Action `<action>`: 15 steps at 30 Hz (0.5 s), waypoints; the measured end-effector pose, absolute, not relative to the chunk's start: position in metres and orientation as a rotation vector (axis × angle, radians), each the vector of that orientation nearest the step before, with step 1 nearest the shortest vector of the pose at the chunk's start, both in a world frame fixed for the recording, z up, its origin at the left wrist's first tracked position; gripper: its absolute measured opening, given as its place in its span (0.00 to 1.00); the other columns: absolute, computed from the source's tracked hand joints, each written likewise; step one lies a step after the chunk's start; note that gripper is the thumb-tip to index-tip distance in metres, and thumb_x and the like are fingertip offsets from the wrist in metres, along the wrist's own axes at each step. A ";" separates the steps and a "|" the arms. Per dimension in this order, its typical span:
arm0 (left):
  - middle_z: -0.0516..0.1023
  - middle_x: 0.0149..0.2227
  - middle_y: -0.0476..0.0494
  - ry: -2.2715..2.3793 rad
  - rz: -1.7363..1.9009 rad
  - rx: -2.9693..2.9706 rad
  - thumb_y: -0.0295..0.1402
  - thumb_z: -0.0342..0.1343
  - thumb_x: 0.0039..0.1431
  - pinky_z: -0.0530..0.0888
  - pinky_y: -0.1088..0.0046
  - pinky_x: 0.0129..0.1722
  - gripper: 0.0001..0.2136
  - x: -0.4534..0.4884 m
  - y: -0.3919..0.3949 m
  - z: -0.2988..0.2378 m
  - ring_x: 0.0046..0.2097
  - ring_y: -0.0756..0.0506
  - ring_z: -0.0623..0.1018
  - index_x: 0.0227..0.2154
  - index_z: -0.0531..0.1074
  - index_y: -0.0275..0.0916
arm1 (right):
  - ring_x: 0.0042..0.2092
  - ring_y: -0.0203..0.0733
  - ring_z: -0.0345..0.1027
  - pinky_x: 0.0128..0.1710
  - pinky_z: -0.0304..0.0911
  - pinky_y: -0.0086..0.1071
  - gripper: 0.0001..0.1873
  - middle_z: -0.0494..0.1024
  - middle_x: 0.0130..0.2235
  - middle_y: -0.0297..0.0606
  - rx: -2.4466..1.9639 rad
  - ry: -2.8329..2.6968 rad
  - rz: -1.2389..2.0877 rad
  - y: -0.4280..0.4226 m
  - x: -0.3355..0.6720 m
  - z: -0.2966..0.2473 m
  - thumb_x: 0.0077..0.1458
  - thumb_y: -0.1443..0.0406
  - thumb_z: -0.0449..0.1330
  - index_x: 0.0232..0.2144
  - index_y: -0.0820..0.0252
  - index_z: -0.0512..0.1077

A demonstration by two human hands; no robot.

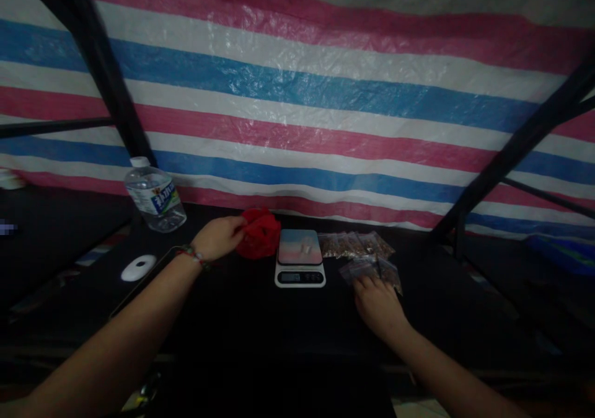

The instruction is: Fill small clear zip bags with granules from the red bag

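Observation:
A red plastic bag [260,235] lies left of a white digital kitchen scale [300,276], and my left hand [218,238] has its fingers closed on the bag's near edge. Something small and pale, too unclear to name, rests on the scale's shiny plate. To the right of the scale, several small clear zip bags [356,244] with brown bits inside lie overlapping in a row. In front of that row my right hand [379,303] lies over more such bags [390,274]; its fingertips touch them, but whether they grip one is hidden.
A large clear plastic bottle [158,204] with a white cap stands at the back left. A white oval object [138,268] lies on the black table [242,325] near my left forearm. Dark metal bars [506,151] slant at both sides before a striped plastic sheet [302,114].

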State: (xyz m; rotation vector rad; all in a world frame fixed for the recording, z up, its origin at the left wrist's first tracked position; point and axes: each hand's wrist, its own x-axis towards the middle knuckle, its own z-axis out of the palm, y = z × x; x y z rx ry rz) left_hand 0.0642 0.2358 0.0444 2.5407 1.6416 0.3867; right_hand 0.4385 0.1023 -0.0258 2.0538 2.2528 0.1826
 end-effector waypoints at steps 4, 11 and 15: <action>0.77 0.36 0.44 1.438 0.160 2.579 0.31 0.47 0.56 0.69 0.72 0.39 0.09 0.090 0.209 0.028 0.37 0.46 0.76 0.34 0.72 0.40 | 0.49 0.53 0.65 0.47 0.57 0.43 0.17 0.72 0.48 0.48 2.083 2.289 0.158 0.119 0.449 -0.009 0.59 0.59 0.51 0.46 0.59 0.71; 0.77 0.31 0.44 1.213 0.085 2.539 0.48 0.46 0.58 0.68 0.71 0.37 0.19 0.095 0.200 0.036 0.34 0.45 0.75 0.28 0.75 0.40 | 0.47 0.48 0.69 0.46 0.60 0.37 0.19 0.75 0.45 0.49 2.275 2.401 -0.017 0.189 0.424 -0.003 0.61 0.58 0.48 0.45 0.62 0.71; 0.78 0.34 0.39 1.715 0.048 2.435 0.54 0.41 0.58 0.67 0.61 0.43 0.26 0.082 0.217 0.036 0.41 0.38 0.75 0.29 0.76 0.39 | 0.47 0.51 0.70 0.45 0.61 0.39 0.23 0.76 0.45 0.52 2.387 2.235 -0.151 0.222 0.406 -0.015 0.57 0.54 0.53 0.47 0.64 0.69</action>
